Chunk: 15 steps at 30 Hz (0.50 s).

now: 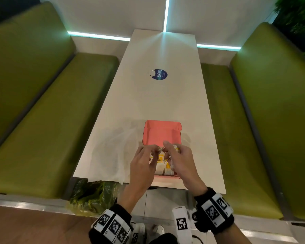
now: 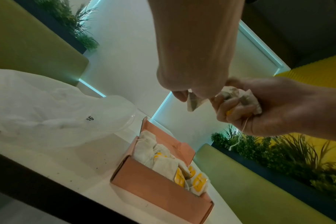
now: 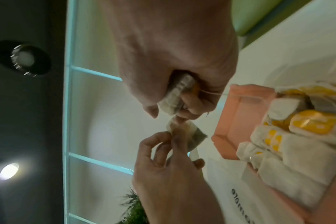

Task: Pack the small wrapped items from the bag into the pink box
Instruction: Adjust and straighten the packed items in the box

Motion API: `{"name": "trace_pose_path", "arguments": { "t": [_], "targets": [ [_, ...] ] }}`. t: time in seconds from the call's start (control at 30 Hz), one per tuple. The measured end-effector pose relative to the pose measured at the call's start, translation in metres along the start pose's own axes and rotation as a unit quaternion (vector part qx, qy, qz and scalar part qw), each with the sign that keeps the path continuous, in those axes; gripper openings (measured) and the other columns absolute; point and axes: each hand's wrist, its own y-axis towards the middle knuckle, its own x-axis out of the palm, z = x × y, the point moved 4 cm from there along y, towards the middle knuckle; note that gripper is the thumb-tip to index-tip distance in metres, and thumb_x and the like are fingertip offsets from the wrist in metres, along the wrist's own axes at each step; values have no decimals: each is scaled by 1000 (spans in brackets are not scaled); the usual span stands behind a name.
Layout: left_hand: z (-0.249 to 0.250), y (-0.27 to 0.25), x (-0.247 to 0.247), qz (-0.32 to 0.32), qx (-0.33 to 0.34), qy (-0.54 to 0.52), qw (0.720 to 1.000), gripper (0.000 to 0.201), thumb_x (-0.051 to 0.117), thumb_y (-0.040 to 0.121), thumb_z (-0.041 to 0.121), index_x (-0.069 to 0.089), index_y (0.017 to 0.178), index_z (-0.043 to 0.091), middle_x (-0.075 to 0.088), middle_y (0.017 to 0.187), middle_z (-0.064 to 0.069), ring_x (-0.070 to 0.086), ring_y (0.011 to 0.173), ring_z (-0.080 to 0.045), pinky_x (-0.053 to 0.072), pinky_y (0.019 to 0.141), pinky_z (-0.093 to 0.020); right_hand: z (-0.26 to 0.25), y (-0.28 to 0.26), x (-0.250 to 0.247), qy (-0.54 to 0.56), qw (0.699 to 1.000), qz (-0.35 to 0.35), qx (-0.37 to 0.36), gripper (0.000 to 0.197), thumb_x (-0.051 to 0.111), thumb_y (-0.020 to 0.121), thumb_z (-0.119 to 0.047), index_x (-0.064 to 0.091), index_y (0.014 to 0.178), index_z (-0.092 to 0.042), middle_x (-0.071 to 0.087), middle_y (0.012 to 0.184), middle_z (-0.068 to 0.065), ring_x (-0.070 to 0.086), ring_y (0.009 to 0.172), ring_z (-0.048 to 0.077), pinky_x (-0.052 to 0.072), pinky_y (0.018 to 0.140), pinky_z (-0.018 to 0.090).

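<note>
An open pink box [image 1: 161,131] sits near the front edge of the white table [image 1: 165,95], with several small wrapped items [image 2: 163,162] with yellow tags lying in its near half. Above the box, my left hand [image 1: 156,150] pinches one small wrapped item [image 2: 193,103] by its corner. Right beside it, my right hand [image 1: 166,147] grips a crumpled bundle of wrapped items [image 2: 238,97], and a string hangs from it. The fingertips of the two hands nearly touch. A clear plastic bag [image 1: 113,152] lies flat left of the box.
Green padded benches [image 1: 51,120] run along both sides of the narrow table. A round blue sticker [image 1: 159,74] lies at the table's middle. A bag of green leaves [image 1: 93,194] sits below the table's near left corner. Potted plants [image 2: 278,151] stand behind the seats.
</note>
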Motion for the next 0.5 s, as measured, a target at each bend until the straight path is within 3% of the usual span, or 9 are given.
{"name": "trace_pose_path", "arguments": {
  "t": [0.07, 0.13, 0.23, 0.3, 0.37, 0.43, 0.5],
  "targets": [
    [3, -4, 3, -6, 63, 37, 997, 12, 62, 92, 11, 59, 102, 17, 71, 95, 2, 59, 89, -14, 53, 70, -24, 2, 4, 1, 22, 999, 2, 41, 37, 68, 88, -45, 67, 74, -11, 62, 62, 3, 46, 50, 13, 37, 47, 26],
    [2, -8, 6, -17, 106, 68, 992, 6, 62, 94, 12, 64, 99, 12, 72, 100, -1, 60, 95, -20, 55, 77, -28, 3, 7, 0, 17, 999, 4, 44, 30, 71, 87, -35, 66, 69, -12, 63, 62, 3, 47, 49, 13, 37, 48, 25],
    [-4, -12, 9, -57, 101, 72, 991, 14, 66, 91, 15, 66, 104, 11, 69, 111, -2, 60, 105, -21, 55, 85, -29, 4, 9, -4, -37, 999, 2, 18, 19, 70, 85, -24, 70, 70, -13, 67, 65, 4, 57, 58, 14, 46, 56, 33],
    [-7, -14, 6, -82, 20, -5, 996, 25, 62, 93, 26, 59, 116, 18, 63, 123, 1, 57, 113, -16, 52, 86, -23, 4, 11, -10, -87, 996, -6, -4, 17, 68, 86, -22, 72, 73, -12, 70, 68, 5, 61, 61, 15, 50, 60, 37],
    [-13, -12, 2, -83, -108, -127, 983, 32, 56, 94, 34, 53, 124, 24, 56, 127, 8, 55, 117, -13, 50, 86, -20, 1, 15, -15, -137, 990, -21, -18, 17, 68, 86, -21, 72, 74, -10, 71, 68, 5, 63, 59, 12, 53, 60, 38],
    [-18, -6, 5, -101, -219, -208, 948, 31, 54, 96, 33, 51, 127, 28, 55, 126, 15, 55, 117, -10, 50, 87, -21, -4, 19, -18, -177, 983, -42, -28, 17, 69, 85, -20, 72, 73, -9, 71, 67, 6, 61, 57, 11, 53, 60, 39],
    [-20, 0, 13, -142, -317, -288, 892, 25, 53, 102, 27, 52, 126, 29, 59, 126, 9, 60, 114, -10, 53, 87, -26, -10, 23, -20, -199, 977, -65, -34, 17, 69, 84, -18, 71, 71, -9, 70, 67, 8, 57, 54, 10, 48, 57, 34]
  ]
}}
